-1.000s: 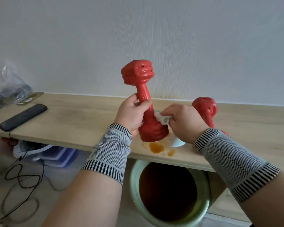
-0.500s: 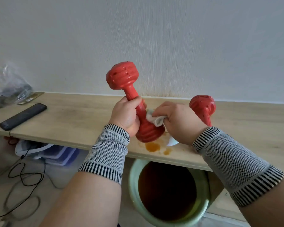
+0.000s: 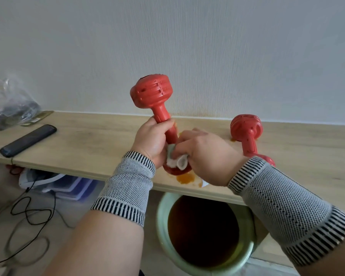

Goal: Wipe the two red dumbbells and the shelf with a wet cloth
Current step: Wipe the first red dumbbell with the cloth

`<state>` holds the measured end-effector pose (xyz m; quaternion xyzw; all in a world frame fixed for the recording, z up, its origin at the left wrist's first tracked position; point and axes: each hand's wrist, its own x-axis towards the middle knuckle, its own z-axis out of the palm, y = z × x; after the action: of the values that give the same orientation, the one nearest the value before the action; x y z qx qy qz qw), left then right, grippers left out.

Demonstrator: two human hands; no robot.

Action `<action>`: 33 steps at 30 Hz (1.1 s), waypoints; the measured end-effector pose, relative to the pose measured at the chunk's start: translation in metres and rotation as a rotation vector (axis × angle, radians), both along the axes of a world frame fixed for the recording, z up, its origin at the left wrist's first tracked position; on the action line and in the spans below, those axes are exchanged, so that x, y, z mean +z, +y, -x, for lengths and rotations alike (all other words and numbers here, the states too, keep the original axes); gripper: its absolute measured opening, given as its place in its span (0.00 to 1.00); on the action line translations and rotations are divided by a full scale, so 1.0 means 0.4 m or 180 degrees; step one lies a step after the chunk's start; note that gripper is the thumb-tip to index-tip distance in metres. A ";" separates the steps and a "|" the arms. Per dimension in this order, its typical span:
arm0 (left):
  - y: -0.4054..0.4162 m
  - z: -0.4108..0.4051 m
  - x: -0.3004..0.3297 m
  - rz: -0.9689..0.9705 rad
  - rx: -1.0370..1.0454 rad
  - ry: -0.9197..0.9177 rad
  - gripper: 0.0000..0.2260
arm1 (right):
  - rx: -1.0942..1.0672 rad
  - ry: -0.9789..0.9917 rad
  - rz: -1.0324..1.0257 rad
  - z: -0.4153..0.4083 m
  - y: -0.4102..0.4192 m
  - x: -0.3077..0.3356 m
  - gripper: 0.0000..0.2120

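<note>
Both forearms are bare from the lower edge of the frame up to the wrists. Each wrist wears a knitted wrist sleeve, the left wrist sleeve (image 3: 126, 186) and the right wrist sleeve (image 3: 287, 204) alike in pattern. The middle band of each is a fine grey-and-white speckled weave, with a row of small dotted holes running along the right one. Both ends of each sleeve finish in a ribbed cuff of short black and white stripes. The left hand (image 3: 150, 139) and right hand (image 3: 205, 150) are bare, without gloves.
</note>
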<state>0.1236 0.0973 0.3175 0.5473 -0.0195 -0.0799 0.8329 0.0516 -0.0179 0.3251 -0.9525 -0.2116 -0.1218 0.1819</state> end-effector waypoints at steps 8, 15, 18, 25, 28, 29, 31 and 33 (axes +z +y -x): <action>-0.008 -0.009 -0.003 -0.0059 0.0061 -0.0011 0.05 | -0.0757 0.0223 -0.0592 -0.042 -0.056 0.000 0.13; 0.006 -0.021 -0.015 -0.0198 0.0339 0.0097 0.10 | -0.0370 0.0402 -0.0530 -0.039 -0.039 0.001 0.13; 0.012 -0.020 -0.008 -0.0006 0.0173 0.0191 0.11 | -0.0773 0.0425 -0.0663 -0.058 -0.065 -0.030 0.08; 0.012 -0.015 -0.001 0.0087 0.0232 0.0091 0.12 | -0.0140 0.0674 -0.0962 -0.023 -0.033 0.038 0.16; 0.015 -0.016 -0.005 0.0106 0.0150 0.0110 0.14 | -0.0294 0.0767 -0.1185 -0.034 -0.040 0.024 0.16; 0.014 -0.016 -0.006 0.0111 0.0119 0.0098 0.14 | -0.0402 0.0780 -0.1212 -0.039 -0.046 0.015 0.17; 0.012 -0.013 -0.008 0.0093 0.0041 0.0052 0.15 | -0.0541 0.0839 -0.1143 -0.046 -0.051 0.003 0.16; 0.011 -0.010 -0.009 0.0134 -0.0050 0.0042 0.17 | -0.0512 0.0866 -0.1093 -0.045 -0.049 0.004 0.13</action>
<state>0.1278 0.1016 0.3140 0.5290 -0.0200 -0.0896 0.8437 0.0696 -0.0373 0.3265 -0.9290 -0.0846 -0.0405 0.3579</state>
